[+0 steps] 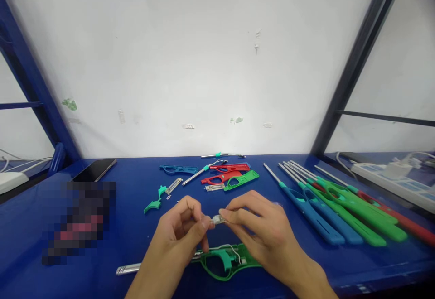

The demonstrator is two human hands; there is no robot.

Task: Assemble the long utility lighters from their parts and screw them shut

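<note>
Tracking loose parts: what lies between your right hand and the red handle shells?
In the head view, a green handle shell and a small metal piece lie between the right hand and the red handle shells.

Phone (94, 170) at left — long lighters (340, 208), power strip (390, 179) at right.

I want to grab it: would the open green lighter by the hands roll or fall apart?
Probably won't roll: the open green lighter lies flat. It looks like light, stiff plastic. Its thin white wire sits loose, so it may flop or snag.
</note>
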